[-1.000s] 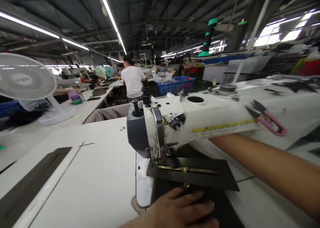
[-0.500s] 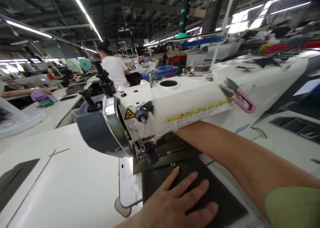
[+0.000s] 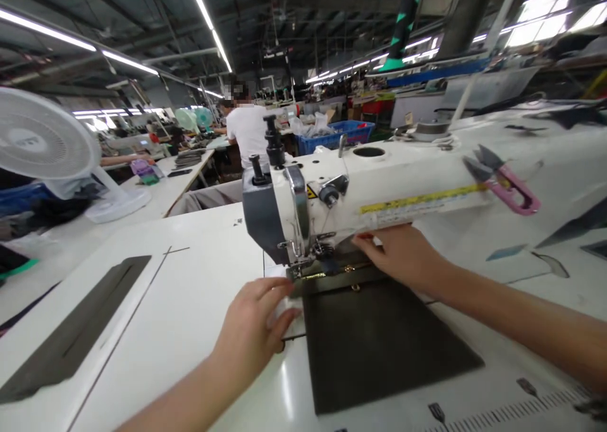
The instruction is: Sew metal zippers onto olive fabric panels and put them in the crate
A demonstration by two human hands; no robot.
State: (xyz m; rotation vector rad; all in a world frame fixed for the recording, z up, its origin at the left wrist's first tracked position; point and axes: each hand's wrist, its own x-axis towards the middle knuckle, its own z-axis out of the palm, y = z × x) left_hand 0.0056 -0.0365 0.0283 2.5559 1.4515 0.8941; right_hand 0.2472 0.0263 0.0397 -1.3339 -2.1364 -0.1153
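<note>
A dark olive fabric piece (image 3: 379,343) lies on the white table, its upper strip under the needle area of the sewing machine (image 3: 417,191). Along that strip runs a gold-toothed zipper (image 3: 313,276) with small gold metal parts. My left hand (image 3: 253,318) is at the strip's left end beside the presser foot, fingers bent, thumb and forefinger apart, fingertips at the fabric edge. Under the machine arm, my right hand (image 3: 403,258) has its thumb and forefinger closed on the fabric behind the zipper; the exact grip is partly hidden.
Pink-handled thread snips (image 3: 507,182) rest against the machine arm. Another olive fabric piece (image 3: 80,324) lies at left on the table. A white fan (image 3: 42,135) stands further left. Beyond the machine are a person in a white shirt (image 3: 249,131) and a blue crate (image 3: 334,138).
My left hand has lifted off the flat fabric and moved left to the strip's end by the presser foot. My right hand, formerly hidden behind the arm, now shows. The view has shifted left.
</note>
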